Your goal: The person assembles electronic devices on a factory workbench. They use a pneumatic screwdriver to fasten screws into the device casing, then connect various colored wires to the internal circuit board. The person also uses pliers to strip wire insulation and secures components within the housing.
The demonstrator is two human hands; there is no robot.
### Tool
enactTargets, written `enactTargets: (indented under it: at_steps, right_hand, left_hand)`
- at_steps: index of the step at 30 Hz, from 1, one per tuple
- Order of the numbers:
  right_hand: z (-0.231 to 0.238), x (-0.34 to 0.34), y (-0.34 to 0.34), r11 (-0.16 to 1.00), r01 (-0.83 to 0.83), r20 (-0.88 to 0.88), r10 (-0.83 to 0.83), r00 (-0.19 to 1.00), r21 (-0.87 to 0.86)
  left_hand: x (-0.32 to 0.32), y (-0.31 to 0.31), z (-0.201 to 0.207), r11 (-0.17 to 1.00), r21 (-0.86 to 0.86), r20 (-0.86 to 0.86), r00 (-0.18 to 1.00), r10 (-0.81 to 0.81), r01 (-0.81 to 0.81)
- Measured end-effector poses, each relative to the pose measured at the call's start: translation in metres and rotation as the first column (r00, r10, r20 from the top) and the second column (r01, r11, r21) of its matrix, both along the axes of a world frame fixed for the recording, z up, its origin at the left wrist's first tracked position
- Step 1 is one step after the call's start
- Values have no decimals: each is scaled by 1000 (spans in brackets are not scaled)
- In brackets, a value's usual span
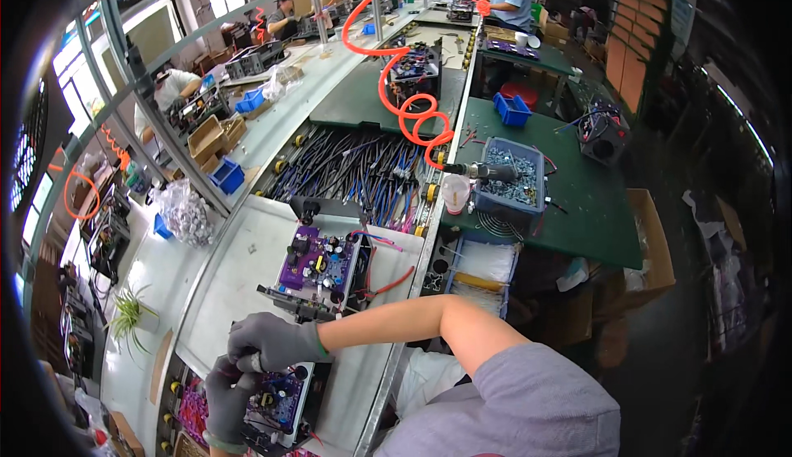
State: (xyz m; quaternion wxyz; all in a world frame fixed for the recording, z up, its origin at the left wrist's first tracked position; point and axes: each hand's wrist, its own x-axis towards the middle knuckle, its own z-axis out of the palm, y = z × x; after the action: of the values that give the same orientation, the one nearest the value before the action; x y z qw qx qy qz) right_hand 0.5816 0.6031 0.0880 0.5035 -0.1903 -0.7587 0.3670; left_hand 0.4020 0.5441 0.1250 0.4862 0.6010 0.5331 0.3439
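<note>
My right hand (272, 342), in a grey glove, reaches across to the left with its fingers curled down. Just below it, my left hand (225, 401), also gloved in grey, has bent fingers that meet the right hand's fingertips. Both are closed at the upper left corner of a nearby device with a purple circuit board (279, 398). Whatever they pinch there is hidden by the gloves. Beyond my right wrist stands a second open unit, its purple circuit board (318, 259) carrying capacitors, with red and blue wires at its right side.
Both units rest on a metal-topped conveyor line (235, 271). Dark cables (355, 168) lie bundled farther along it. At right, a blue bin of screws (516, 164) sits on a green table (577, 226), a power screwdriver (483, 171) on a coiled orange hose across it. A potted plant (136, 317) stands left.
</note>
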Motion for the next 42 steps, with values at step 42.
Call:
enactTargets:
  at_steps: [42]
  right_hand:
    - [5,21,-2,993,115,541,-105,834,16]
  left_hand:
    - [15,33,-30,984,167,-789,607,92,68]
